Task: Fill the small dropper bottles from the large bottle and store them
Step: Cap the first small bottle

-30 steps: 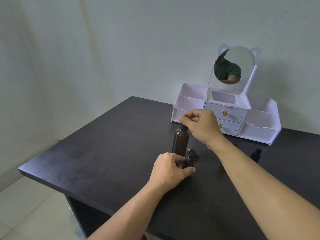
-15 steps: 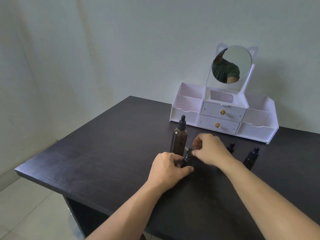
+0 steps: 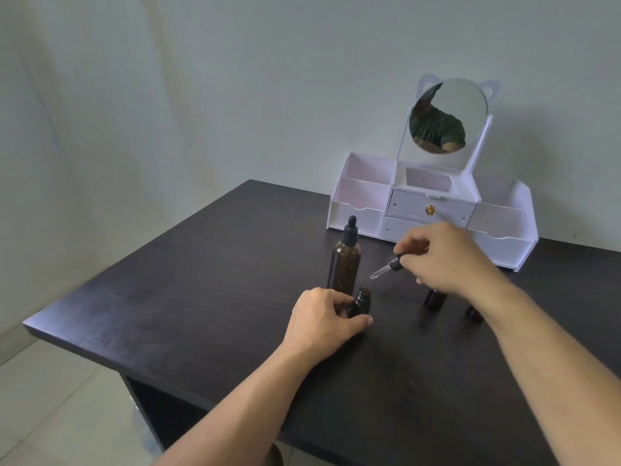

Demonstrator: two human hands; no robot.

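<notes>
A large amber bottle (image 3: 345,264) with a black dropper cap stands upright on the dark table (image 3: 208,297). Just in front of it my left hand (image 3: 324,317) grips a small dark dropper bottle (image 3: 362,301) whose neck is uncapped. My right hand (image 3: 447,260) holds that bottle's dropper cap (image 3: 386,266) in the air to the right of the large bottle, with the glass pipette pointing down-left. Two more small dark bottles (image 3: 435,299) (image 3: 473,312) stand partly hidden behind my right wrist.
A white cosmetic organizer (image 3: 363,200) with open side compartments, two drawers with gold knobs and a round cat-ear mirror (image 3: 448,116) stands at the table's back edge against the wall. The table's left edge drops to a tiled floor (image 3: 50,415).
My right hand left the large bottle's cap, went down to the small bottle, and has now lifted its dropper cap out. My left hand kept hold of the small bottle.
</notes>
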